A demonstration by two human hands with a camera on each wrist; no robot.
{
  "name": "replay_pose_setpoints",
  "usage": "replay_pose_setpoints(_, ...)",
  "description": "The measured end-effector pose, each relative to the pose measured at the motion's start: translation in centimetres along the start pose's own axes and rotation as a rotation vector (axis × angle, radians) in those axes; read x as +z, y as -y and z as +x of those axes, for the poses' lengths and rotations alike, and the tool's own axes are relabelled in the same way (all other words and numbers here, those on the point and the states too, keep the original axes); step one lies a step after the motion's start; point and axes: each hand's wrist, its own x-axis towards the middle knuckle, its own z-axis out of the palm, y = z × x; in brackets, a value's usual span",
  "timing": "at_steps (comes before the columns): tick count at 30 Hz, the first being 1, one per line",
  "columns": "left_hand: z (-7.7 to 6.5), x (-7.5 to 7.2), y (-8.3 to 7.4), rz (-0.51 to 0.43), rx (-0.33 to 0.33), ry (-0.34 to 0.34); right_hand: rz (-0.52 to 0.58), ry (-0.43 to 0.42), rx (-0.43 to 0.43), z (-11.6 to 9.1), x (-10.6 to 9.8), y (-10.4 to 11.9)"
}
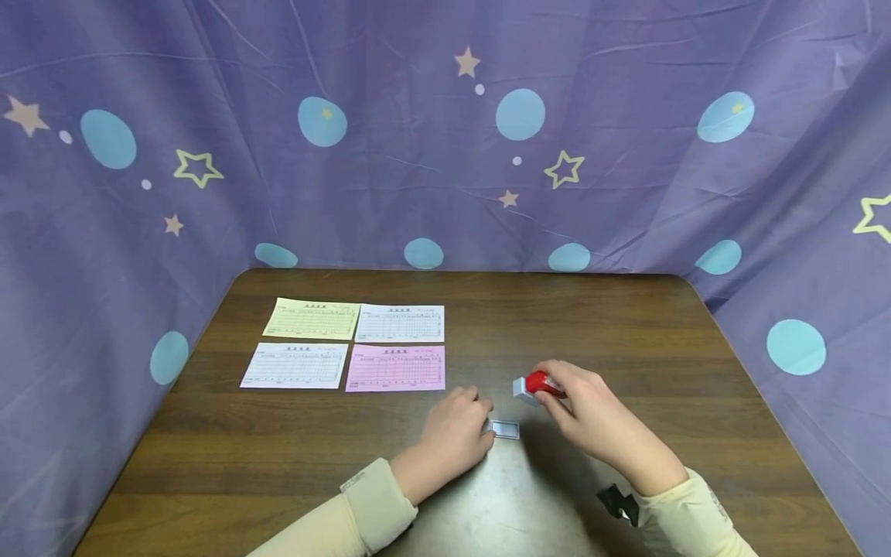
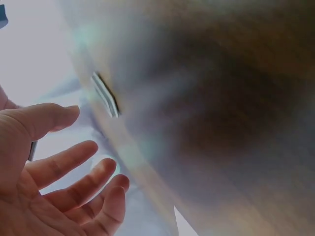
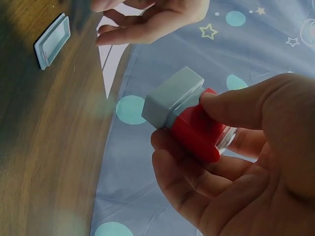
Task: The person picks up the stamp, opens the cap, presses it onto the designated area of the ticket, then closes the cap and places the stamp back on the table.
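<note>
My right hand [image 1: 592, 406] pinches a red stamp [image 1: 543, 383] with a pale grey block at its end, held above the table. In the right wrist view the thumb lies on one side of the stamp [image 3: 199, 130] and the fingers curl under the other, near its clear end. A small pale rectangular cap [image 1: 505, 429] lies on the tabletop with its hollow side up. My left hand [image 1: 452, 433] is right beside the cap. Its fingers are loosely bent and hold nothing; the left wrist view shows them apart from the cap [image 2: 105, 95].
Printed form slips lie in two rows on the wooden table [image 1: 626, 333], left of centre: a yellow slip [image 1: 312, 319], a pink slip [image 1: 395, 368], an upper white slip [image 1: 400, 323] and a lower white slip [image 1: 295, 366]. A purple patterned curtain [image 1: 418, 193] surrounds the table.
</note>
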Motion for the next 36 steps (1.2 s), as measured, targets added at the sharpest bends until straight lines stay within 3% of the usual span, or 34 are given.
replay_pose_setpoints(13,-1.7,-1.8,2.4,-0.03,-0.082,-0.078,-0.005,0.035,0.069,0.1,0.1,0.4)
replay_pose_setpoints(23,-2.8,-3.0,6.3,-0.056,-0.13,-0.111,0.011,0.042,0.101,0.3,0.2,0.4)
replay_pose_setpoints(31,-3.7,-3.9,9.3,0.076,-0.224,-0.107,0.002,0.038,0.104,0.5,0.3,0.5)
replay_pose_setpoints(36,-4.1,-3.8,10.3,0.118,-0.274,-0.033,-0.007,0.02,0.103,0.5,0.4,0.5)
